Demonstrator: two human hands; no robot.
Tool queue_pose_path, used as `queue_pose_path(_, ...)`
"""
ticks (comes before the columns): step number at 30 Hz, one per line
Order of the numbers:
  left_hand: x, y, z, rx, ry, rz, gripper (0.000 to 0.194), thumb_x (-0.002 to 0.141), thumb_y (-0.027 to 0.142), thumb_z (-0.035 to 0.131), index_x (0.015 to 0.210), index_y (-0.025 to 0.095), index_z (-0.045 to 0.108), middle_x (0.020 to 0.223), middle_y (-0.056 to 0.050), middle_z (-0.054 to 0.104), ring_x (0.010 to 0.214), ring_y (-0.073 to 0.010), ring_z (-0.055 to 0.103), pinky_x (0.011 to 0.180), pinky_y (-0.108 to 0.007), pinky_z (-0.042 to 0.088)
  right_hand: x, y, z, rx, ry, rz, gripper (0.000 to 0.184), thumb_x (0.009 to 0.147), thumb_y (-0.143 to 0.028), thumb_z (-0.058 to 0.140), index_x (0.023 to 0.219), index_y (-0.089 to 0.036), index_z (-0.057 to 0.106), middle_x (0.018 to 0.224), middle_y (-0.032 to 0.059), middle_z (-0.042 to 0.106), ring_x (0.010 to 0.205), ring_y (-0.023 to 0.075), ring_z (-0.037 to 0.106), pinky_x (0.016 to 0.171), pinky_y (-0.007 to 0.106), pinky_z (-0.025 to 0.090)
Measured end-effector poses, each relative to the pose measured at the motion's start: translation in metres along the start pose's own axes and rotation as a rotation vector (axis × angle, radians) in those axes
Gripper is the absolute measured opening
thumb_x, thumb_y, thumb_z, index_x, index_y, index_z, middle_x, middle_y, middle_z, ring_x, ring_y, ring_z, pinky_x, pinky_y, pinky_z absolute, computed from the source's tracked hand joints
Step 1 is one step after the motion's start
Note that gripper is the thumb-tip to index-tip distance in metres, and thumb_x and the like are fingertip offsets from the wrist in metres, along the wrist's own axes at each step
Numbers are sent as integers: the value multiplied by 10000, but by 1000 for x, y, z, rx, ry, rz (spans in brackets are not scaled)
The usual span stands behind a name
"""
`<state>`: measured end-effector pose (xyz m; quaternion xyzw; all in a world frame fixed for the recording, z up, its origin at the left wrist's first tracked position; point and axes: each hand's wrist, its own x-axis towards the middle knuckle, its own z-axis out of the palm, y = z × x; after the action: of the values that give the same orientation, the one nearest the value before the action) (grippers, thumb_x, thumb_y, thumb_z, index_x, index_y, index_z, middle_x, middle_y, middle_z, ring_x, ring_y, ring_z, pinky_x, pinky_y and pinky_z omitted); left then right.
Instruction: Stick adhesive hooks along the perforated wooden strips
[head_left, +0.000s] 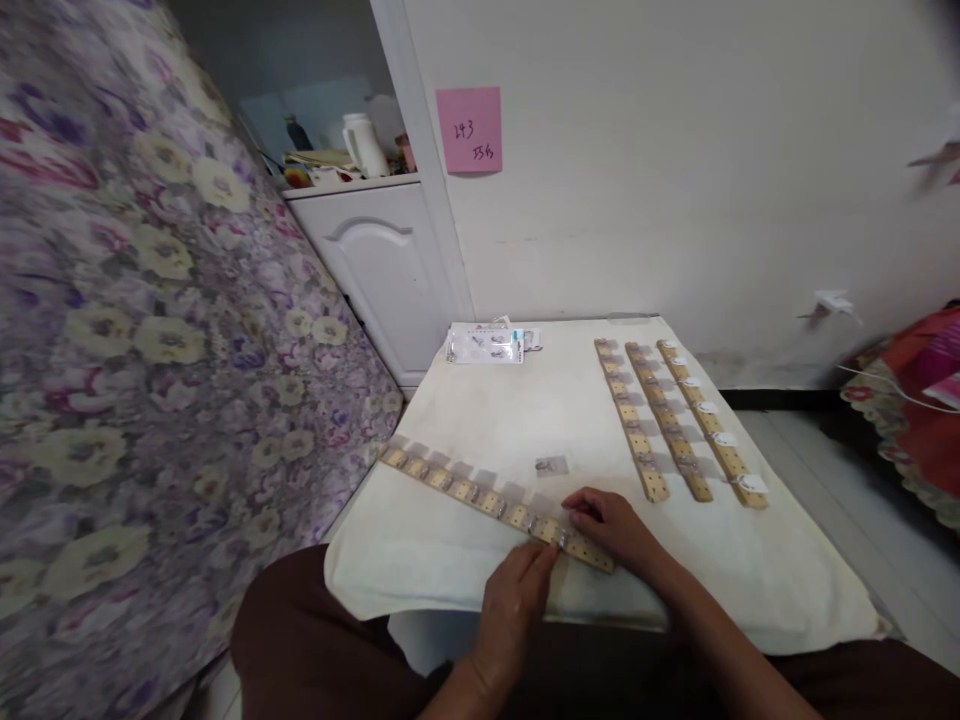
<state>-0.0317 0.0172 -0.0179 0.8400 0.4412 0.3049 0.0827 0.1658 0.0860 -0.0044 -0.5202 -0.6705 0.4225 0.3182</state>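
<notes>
I see a covered table [465, 410] under one wooden strip [487, 499]; three more strips [667, 421] lie to the right of this strip. At its near edge, the left hand [517, 590], fingers almost together, touches it. The right hand [615, 525], half curled, is at its far edge. I cannot tell if either grips something. Beyond the strip lies a small hook [552, 466].

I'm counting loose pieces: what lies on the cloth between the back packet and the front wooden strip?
One clear hook lies on the cloth, nearer the strip and beyond the right hand, in the head view.
</notes>
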Motion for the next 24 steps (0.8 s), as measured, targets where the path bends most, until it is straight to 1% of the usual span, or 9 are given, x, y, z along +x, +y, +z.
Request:
queue_pose_path(7, 0, 0, -1, -19, 6, 4, 393, 904, 91, 416, 1271, 210, 491, 997, -74, 637, 912, -168, 604, 780, -300, 539, 0, -1, 0, -6, -5, 3, 215, 764, -215, 532, 915, -150, 670, 787, 55, 703, 725, 191, 630, 677, 292, 466)
queue_pose_path(14, 0, 0, 2, -11, 39, 14, 375, 905, 98, 433, 1256, 210, 506, 975, -72, 639, 899, -162, 603, 762, -286, 539, -1, 1, 1, -1, 1, 12, 217, 768, -226, 532, 919, -150, 668, 770, 49, 697, 720, 191, 628, 672, 294, 468)
queue_pose_path(24, 0, -1, 3, 19, 46, 25, 351, 905, 102, 428, 1230, 194, 521, 966, -76, 641, 889, -164, 605, 757, -294, 542, 1, 6, 0, 2, -10, 7, 212, 765, -219, 538, 923, -162, 667, 799, 47, 707, 737, 191, 635, 685, 295, 476)
